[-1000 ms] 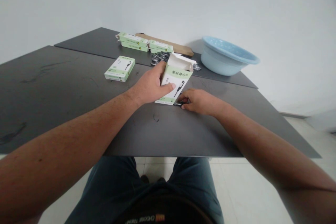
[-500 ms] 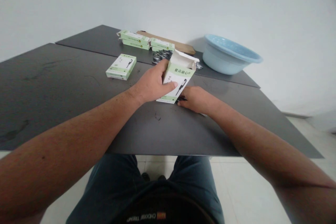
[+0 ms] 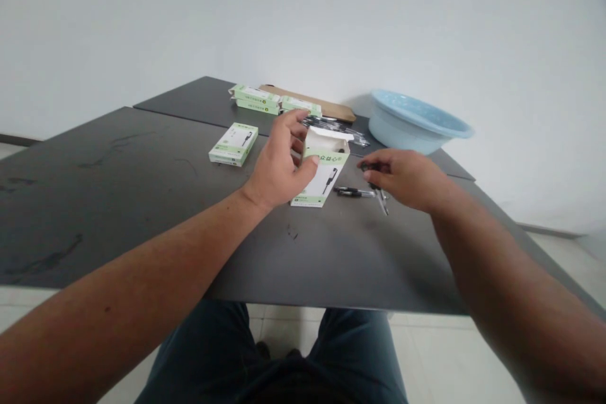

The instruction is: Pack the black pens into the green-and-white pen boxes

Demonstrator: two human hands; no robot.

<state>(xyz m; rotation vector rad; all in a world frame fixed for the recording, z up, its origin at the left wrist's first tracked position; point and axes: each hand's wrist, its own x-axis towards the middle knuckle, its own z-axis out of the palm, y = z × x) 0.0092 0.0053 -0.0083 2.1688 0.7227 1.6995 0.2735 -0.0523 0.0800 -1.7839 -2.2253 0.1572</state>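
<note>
A white-and-green pen box (image 3: 318, 189) rests on the dark table with its top flap open toward the back. My left hand (image 3: 284, 161) is at its left side, fingers spread apart and thumb across the box's front. Something dark shows inside the box mouth. To the right, my right hand (image 3: 402, 178) pinches black gel pens (image 3: 380, 199) with clear barrels; their exact number is partly hidden by the fingers. More black pens (image 3: 353, 192) lie on the table between the box and my right hand.
Another closed pen box (image 3: 234, 144) lies to the left. Further back are stacked boxes (image 3: 258, 101), a pile of pens (image 3: 338, 128), and a flat brown cardboard piece (image 3: 307, 99). A light-blue basin (image 3: 402, 129) stands at the back right by the wall.
My right hand has moved right, away from the box, with pens in its fingers. My left hand's grip has loosened, its fingers now spread beside the box. The view has shifted slightly upward.
</note>
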